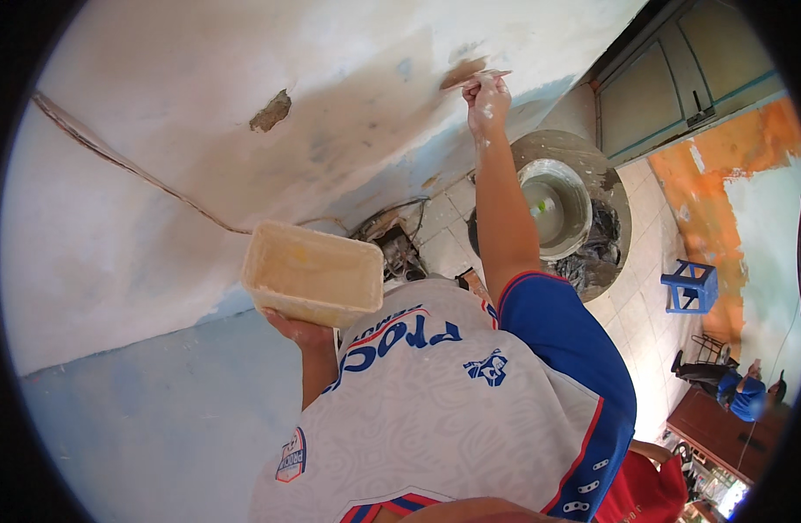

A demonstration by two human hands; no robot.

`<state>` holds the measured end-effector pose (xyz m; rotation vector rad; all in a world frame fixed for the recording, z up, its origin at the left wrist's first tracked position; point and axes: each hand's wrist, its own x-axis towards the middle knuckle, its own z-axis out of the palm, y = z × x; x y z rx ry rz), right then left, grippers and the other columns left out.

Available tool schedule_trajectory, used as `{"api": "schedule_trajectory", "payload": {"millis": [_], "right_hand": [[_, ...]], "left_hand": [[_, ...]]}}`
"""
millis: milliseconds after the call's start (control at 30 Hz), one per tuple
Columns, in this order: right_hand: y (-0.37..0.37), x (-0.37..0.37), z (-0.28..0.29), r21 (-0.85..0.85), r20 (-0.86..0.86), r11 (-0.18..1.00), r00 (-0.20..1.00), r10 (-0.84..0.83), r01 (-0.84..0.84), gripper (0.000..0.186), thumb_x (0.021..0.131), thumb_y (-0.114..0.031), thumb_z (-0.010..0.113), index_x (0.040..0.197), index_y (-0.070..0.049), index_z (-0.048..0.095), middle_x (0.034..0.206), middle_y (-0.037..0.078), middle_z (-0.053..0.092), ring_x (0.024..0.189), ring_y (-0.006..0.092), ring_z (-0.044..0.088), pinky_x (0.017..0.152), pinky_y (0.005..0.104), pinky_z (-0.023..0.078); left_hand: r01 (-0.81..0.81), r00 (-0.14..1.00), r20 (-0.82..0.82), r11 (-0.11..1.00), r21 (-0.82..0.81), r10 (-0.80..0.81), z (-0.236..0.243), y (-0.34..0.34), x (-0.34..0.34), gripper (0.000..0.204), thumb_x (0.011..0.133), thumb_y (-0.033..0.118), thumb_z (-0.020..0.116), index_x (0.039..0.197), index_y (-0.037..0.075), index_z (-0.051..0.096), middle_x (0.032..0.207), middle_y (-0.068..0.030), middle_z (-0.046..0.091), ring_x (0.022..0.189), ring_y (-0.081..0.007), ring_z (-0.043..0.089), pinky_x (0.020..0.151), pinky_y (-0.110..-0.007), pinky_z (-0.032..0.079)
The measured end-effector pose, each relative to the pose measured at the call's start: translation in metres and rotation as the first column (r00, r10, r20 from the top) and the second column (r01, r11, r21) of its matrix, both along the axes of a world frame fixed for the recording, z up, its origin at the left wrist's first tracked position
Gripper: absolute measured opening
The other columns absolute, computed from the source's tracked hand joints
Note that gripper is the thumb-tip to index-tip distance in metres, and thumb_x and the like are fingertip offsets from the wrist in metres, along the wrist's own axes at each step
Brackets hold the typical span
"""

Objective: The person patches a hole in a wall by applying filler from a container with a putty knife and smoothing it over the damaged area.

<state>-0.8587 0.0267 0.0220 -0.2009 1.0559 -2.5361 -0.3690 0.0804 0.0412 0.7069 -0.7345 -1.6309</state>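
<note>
My left hand (298, 329) grips a whitish, rectangular plastic tub (318, 301) from below, with its fingers partly hidden behind the tub. Pale residue coats the inside of the tub. My right arm reaches up and away to the wall (357, 105). There my right hand (488, 106) is closed on a thin, flat scraper (502, 74), its edge at the wall over a brownish shadow. White smears mark the fingers and wrist. The wall carries uneven whitish and blue paint, and a chipped hole (271, 112) lies left of the scraper.
A cable (135, 167) runs along the wall. On the tiled floor, a round bucket (583, 196) stands on a dark round base beside black plastic. A blue stool (692, 288), a seated person in blue (745, 397) and a person in red (640, 488) are to the right.
</note>
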Motion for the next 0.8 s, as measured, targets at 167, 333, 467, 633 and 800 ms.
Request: {"api": "schedule_trajectory", "payload": {"millis": [167,333,467,633,800], "right_hand": [[0.024,0.006,-0.009,-0.022,0.076,0.981,0.979,-0.189,0.191,0.006,0.093,0.0,0.057,0.092,-0.005,0.053,0.073,0.005,0.057,0.059,0.0126,0.054,0.051,0.0261,0.044],[0.001,-0.005,-0.018,0.157,0.233,0.943,0.917,-0.323,0.293,0.01,0.092,0.0,0.058,0.098,-0.003,0.051,0.081,0.006,0.057,0.062,0.0153,0.055,0.055,0.0277,0.045],[0.013,0.009,0.003,-0.095,-0.103,0.995,0.994,-0.035,0.025,0.017,0.09,0.0,0.058,0.103,-0.007,0.049,0.072,0.004,0.054,0.058,0.0128,0.052,0.053,0.0252,0.042],[0.017,0.019,-0.003,0.228,0.199,0.925,0.915,-0.351,0.305,0.012,0.092,0.003,0.055,0.098,-0.004,0.048,0.078,0.003,0.054,0.061,0.01,0.052,0.051,0.0247,0.04],[0.012,0.021,0.003,-0.018,0.07,0.998,0.996,-0.06,0.061,0.013,0.088,0.005,0.056,0.086,-0.007,0.05,0.065,0.003,0.053,0.052,0.0122,0.049,0.046,0.0238,0.037]], "left_hand": [[0.007,1.0,-0.03,1.0,0.001,-0.007,-0.002,-0.001,0.01,0.084,0.096,0.072,0.048,0.158,0.018,0.028,0.159,-0.0095,0.036,0.144,-0.0327,0.04,0.116,-0.051,0.041],[0.069,0.997,-0.048,0.998,0.006,-0.068,-0.007,-0.004,0.023,0.086,0.095,0.073,0.049,0.158,0.018,0.028,0.159,-0.009,0.036,0.144,-0.0324,0.04,0.117,-0.05,0.04],[-0.002,0.999,-0.041,0.999,0.032,0.003,-0.004,0.006,0.032,0.087,0.094,0.074,0.049,0.158,0.018,0.028,0.16,-0.0081,0.035,0.145,-0.0316,0.039,0.118,-0.05,0.038],[-0.021,0.998,-0.054,1.0,0.024,0.022,-0.005,0.004,0.038,0.086,0.095,0.073,0.048,0.159,0.018,0.028,0.161,-0.0082,0.035,0.145,-0.0316,0.038,0.119,-0.05,0.038],[-0.034,0.997,-0.071,0.999,0.023,0.035,-0.006,0.004,0.044,0.085,0.096,0.072,0.047,0.159,0.018,0.027,0.161,-0.0082,0.034,0.145,-0.0314,0.038,0.119,-0.049,0.037]]}}
